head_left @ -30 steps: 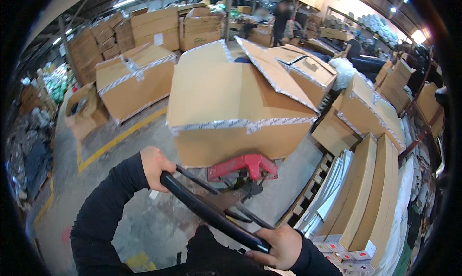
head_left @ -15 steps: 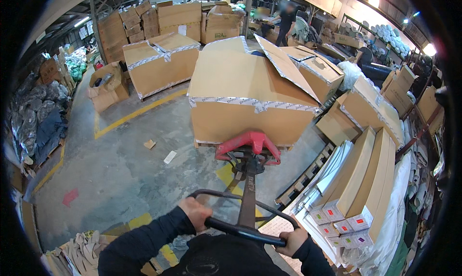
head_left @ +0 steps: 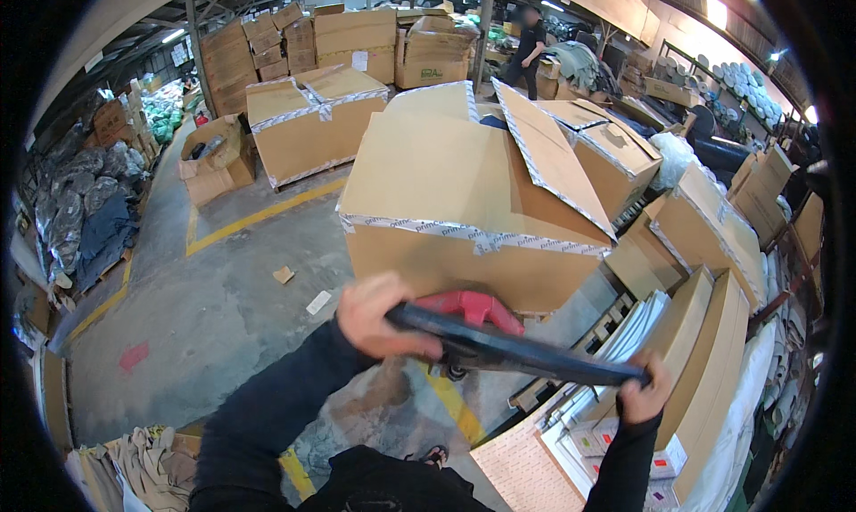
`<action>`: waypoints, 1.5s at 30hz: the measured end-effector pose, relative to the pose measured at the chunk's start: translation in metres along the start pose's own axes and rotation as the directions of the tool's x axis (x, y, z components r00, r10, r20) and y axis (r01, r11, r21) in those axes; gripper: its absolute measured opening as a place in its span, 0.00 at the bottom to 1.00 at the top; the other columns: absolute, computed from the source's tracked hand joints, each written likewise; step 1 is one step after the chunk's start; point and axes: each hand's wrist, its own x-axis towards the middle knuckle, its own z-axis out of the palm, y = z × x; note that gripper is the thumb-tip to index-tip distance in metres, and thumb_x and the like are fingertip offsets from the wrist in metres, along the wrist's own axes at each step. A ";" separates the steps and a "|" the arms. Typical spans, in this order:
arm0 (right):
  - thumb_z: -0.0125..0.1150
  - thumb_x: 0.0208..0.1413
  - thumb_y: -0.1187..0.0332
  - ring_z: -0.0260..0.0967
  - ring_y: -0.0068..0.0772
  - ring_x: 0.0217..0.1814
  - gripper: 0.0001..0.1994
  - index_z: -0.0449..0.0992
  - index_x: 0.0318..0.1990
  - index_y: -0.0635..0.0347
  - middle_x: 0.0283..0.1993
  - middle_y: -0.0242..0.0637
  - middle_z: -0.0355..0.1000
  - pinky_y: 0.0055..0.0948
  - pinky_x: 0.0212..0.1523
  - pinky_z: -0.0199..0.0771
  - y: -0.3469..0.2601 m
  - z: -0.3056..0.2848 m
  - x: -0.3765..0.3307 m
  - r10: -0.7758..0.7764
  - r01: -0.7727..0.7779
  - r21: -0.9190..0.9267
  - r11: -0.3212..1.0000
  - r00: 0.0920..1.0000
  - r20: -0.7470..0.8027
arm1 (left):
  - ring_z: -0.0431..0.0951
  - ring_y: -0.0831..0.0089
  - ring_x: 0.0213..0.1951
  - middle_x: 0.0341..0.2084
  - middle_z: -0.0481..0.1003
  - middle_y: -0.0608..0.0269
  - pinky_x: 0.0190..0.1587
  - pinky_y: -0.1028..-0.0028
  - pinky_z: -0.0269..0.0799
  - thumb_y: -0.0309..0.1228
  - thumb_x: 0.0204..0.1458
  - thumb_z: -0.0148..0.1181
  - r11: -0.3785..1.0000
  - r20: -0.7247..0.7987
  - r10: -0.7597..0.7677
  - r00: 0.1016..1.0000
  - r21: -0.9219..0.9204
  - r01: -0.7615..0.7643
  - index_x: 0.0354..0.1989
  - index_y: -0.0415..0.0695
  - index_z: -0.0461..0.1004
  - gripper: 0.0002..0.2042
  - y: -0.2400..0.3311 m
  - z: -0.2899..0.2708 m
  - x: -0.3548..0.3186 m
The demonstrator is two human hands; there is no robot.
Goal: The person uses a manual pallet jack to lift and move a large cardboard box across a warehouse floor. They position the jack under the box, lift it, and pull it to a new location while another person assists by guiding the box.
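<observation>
My left hand [head_left: 379, 320] grips the left end of a black pallet jack handle [head_left: 526, 350], somewhat smeared by motion. At the handle's right end, the fingers of my right hand [head_left: 646, 392] are wrapped round the bar. The handle is raised in front of me, tilting down to the right. Beyond it shows the red base of the pallet jack [head_left: 481, 309], partly hidden by the handle. Right behind that base stands a large brown carton [head_left: 446, 173] edged with white printed tape, one top flap lifted.
Long narrow cartons [head_left: 704, 351] and a pallet [head_left: 535, 392] flank me on the right. A taped carton [head_left: 316, 124] and a smaller opened box [head_left: 218, 164] stand at the far left. Bagged goods [head_left: 76, 200] line the left side. A person [head_left: 528, 57] stands at the back.
The handle has come up and forward from near my body, with both hands still on it. My arms reach farther out, and the large carton looks slightly nearer.
</observation>
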 end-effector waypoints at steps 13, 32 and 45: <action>0.56 0.59 0.52 0.59 0.17 0.17 0.19 0.71 0.36 0.63 0.19 0.27 0.62 0.20 0.16 0.60 0.122 0.097 0.159 0.277 -0.291 0.032 0.956 0.863 -0.424 | 0.71 0.53 0.14 0.08 0.65 0.48 0.19 0.63 0.66 0.47 0.50 0.60 0.969 -0.064 -0.246 0.967 -0.050 0.243 0.13 0.38 0.70 0.24 -0.171 0.114 0.172; 0.47 0.65 0.52 0.55 0.14 0.15 0.20 0.70 0.37 0.62 0.20 0.27 0.59 0.18 0.16 0.51 0.060 0.111 0.112 0.163 -0.496 -0.331 0.802 0.717 -0.678 | 0.73 0.51 0.16 0.08 0.68 0.50 0.22 0.62 0.71 0.49 0.48 0.60 0.923 0.052 0.028 0.998 -0.384 -0.006 0.10 0.41 0.69 0.25 -0.261 0.199 0.260; 0.41 0.65 0.46 0.53 0.18 0.09 0.24 0.68 0.25 0.54 0.13 0.25 0.58 0.20 0.10 0.52 0.229 0.071 0.228 0.275 -0.363 0.027 0.931 0.652 -0.706 | 0.76 0.49 0.20 0.12 0.71 0.46 0.28 0.59 0.73 0.53 0.51 0.55 0.970 0.010 -0.120 0.993 -0.213 0.119 0.15 0.40 0.74 0.26 -0.247 0.251 0.286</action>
